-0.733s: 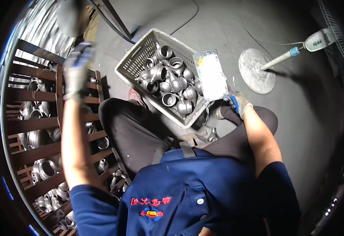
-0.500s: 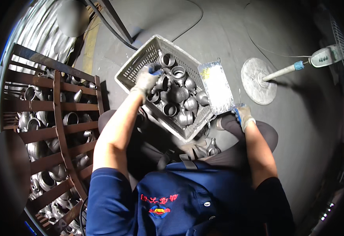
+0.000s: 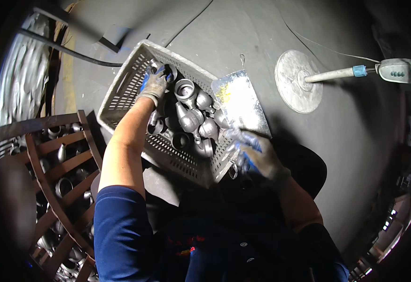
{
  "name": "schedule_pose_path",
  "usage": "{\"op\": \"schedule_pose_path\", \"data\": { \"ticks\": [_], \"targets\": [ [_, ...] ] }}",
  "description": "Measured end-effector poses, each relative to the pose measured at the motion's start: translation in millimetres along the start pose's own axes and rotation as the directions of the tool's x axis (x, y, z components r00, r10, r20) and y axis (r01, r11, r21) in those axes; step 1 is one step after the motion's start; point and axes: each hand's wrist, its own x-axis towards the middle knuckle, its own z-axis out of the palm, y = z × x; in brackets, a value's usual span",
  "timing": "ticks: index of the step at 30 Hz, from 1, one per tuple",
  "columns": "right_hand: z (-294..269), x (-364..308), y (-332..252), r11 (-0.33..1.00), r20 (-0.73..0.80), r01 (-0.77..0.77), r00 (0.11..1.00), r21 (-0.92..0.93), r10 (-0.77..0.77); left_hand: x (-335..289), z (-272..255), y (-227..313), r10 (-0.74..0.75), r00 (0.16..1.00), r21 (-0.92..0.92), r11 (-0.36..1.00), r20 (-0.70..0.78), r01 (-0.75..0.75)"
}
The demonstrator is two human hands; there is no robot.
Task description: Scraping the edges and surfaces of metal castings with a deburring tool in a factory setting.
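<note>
In a grey slatted plastic crate (image 3: 103, 105) lie several grey metal pot-shaped castings (image 3: 190, 120) with round openings and spouts. My left hand (image 3: 155, 87), in a grey and blue work glove, reaches into the crate's far left part. Its fingers close round a casting (image 3: 170, 73) there, partly hidden by the hand. My right hand (image 3: 262, 157), gloved alike, is smeared by motion beside the crate's near right corner; its grip cannot be made out. Just beyond it, a bright rectangular panel (image 3: 243, 103) with a yellow patch leans along the crate's right side.
At the left stands a brown metal rack (image 3: 50, 176) holding more castings. A white fan with a round base (image 3: 292, 82) lies tipped to the right. A dark hose (image 3: 78, 54) and thin cables cross the grey floor.
The whole view has shifted, with the crate now further left. My left hand has moved deeper toward the crate's far side. My right hand has come from the panel's lower corner toward the crate.
</note>
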Motion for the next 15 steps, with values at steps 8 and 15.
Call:
{"op": "schedule_pose_path", "data": {
  "ticks": [8, 15],
  "targets": [
    [6.7, 1.7, -2.1, 0.996, -0.132, 0.045, 0.99, -0.073, -0.054, -4.8, -7.0, -14.2, -0.047, 0.998, -0.026, 0.999, -0.042, 0.046],
    [19.4, -12.6, -5.2, 0.983, -0.033, 0.184, 0.982, 0.007, -0.183, -129.8, -68.9, -41.0, -0.337, 0.912, -0.883, 0.318, 0.234, 0.344]
  ]
}}
